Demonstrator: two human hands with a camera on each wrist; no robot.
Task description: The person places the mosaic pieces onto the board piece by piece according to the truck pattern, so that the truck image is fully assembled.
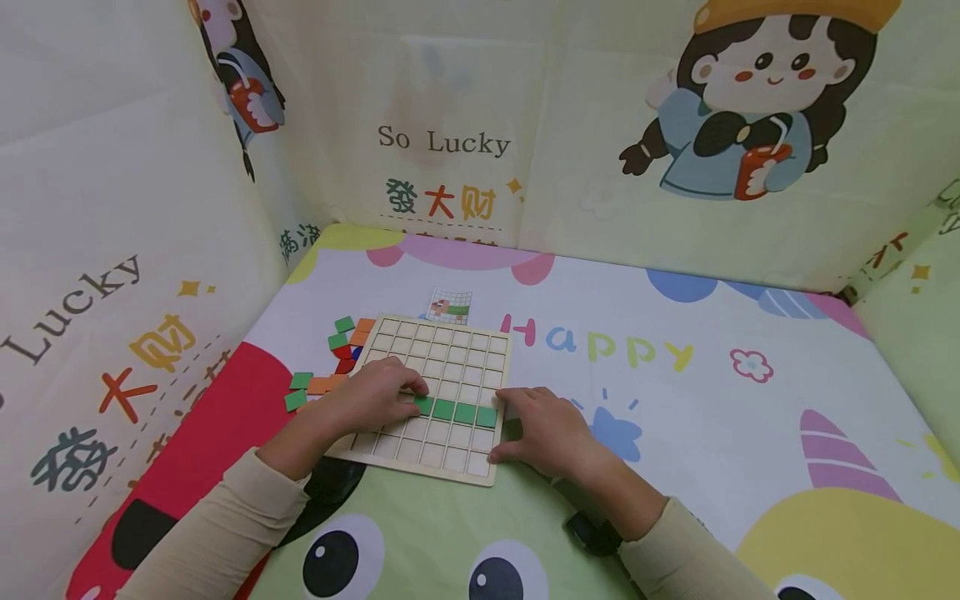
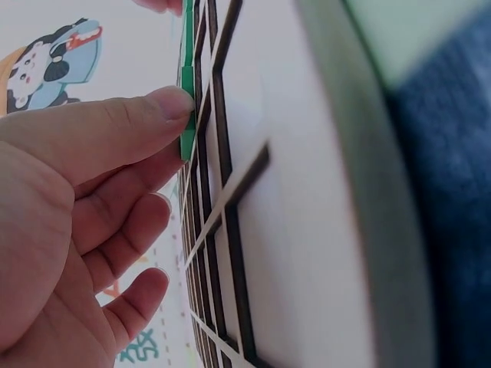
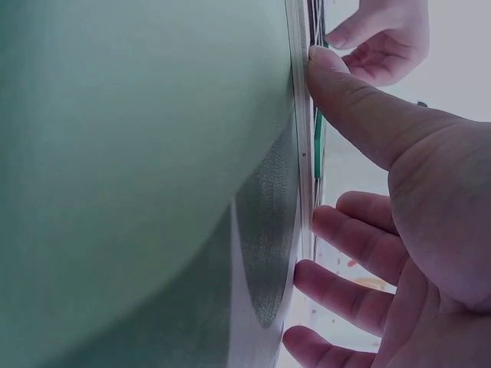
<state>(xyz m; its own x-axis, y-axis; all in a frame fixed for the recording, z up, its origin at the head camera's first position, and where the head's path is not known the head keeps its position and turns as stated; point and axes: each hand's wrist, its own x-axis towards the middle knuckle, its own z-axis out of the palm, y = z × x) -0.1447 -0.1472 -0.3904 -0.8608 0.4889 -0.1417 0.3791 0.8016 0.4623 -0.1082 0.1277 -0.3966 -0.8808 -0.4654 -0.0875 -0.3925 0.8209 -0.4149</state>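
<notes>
A wooden grid board (image 1: pixel 431 455) lies on the patterned cloth, with a row of green square tiles (image 1: pixel 465 414) in its cells, reaching the right edge. At the row's left end, my left hand (image 1: pixel 378 393) pinches a green tile (image 2: pixel 186 142) between thumb and index finger; its other fingers are loosely bent. My right hand (image 1: pixel 551 429) rests at the board's right side, thumb and index finger spread along the edge. In the right wrist view, its thumb (image 3: pixel 345 80) touches the rim, and nothing is held in that hand.
Loose orange tiles (image 1: pixel 321 385), green tiles (image 1: pixel 344 324) and red pieces (image 1: pixel 343 353) lie left of the board, with a blue piece partly in view. A small picture card (image 1: pixel 450 308) lies behind the board. Printed cloth walls (image 1: pixel 570 217) stand behind and at both sides.
</notes>
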